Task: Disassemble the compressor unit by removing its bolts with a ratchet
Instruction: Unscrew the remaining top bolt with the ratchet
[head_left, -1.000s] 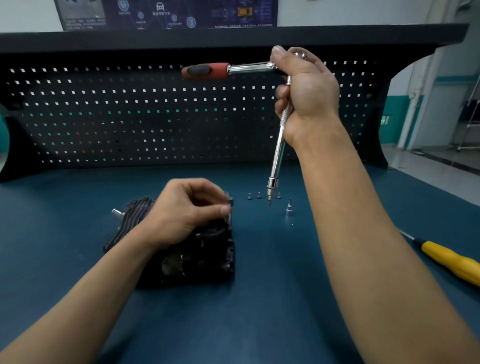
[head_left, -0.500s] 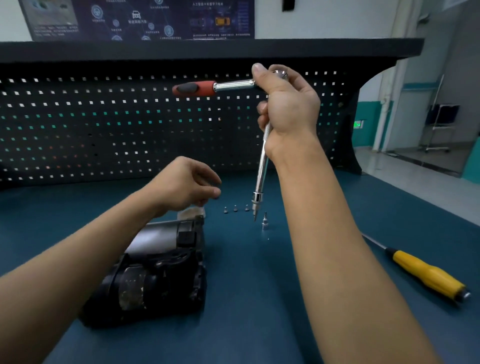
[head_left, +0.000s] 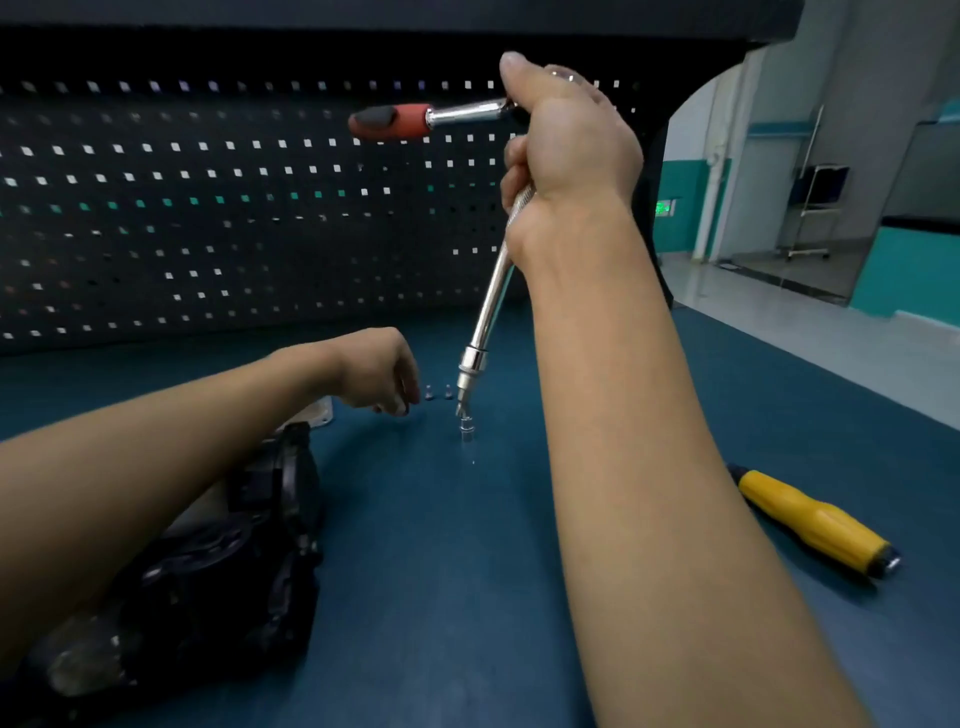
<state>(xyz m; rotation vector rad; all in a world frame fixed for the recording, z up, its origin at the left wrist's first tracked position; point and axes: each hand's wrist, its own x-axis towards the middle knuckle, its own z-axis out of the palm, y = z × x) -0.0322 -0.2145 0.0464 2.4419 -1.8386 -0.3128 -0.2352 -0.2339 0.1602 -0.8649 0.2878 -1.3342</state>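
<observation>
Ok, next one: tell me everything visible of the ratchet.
The ratchet is held in the air by the right hand, whose fingers wrap its head and hide it. Its chrome shank and red-and-black grip stick out roughly level to the left. A long chrome extension bar slants down and leftward from the hand to a collar and narrow tip, poised over a small upright metal piece on the blue bench; contact cannot be told.

dark teal bench top (head_left: 441, 571) with parts and a tool on it
black metal compressor unit (head_left: 218, 561) lies nearer than the left hand (head_left: 379, 371); two small silver bolts (head_left: 428, 392) sit just right of it; a small silver socket-like piece (head_left: 466, 428) stands below the raised right hand (head_left: 569, 140); a yellow-handled screwdriver (head_left: 810, 522) lies farther right.
</observation>
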